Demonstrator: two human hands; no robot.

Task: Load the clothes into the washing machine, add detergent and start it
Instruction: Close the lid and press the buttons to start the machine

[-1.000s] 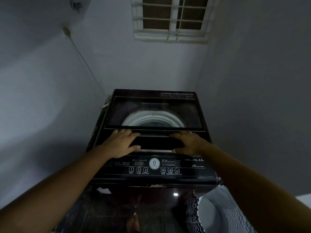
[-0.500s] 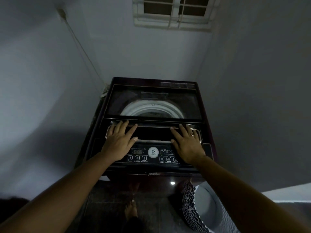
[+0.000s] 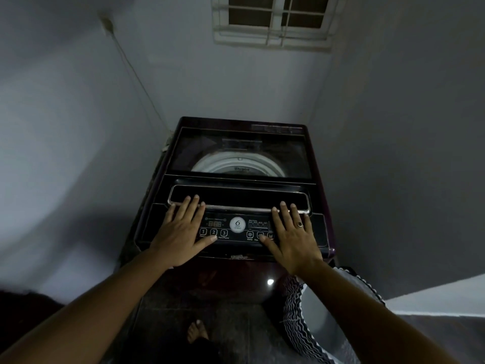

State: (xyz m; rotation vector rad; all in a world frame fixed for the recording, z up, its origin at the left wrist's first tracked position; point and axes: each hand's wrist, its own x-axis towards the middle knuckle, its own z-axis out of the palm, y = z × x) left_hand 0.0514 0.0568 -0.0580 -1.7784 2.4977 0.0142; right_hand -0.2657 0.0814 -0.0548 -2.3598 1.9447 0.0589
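Washing machine [image 3: 231,271] in room corner, lid [image 3: 210,151] closed. Your left hand [image 3: 181,232] and right hand [image 3: 291,237] lie flat on control panel's [image 3: 237,233] two ends, fingers straight, holding nothing.

Dim, bluish; wide-angle bending at edges; glare spot on washing machine [image 3: 270,281]

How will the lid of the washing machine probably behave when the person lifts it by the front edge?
The lid looks like rigid dark glass in a frame, so probably stiff and rather heavy. A seam crosses it behind the front panel, so it may fold there. Its glossy surface could be slippery.
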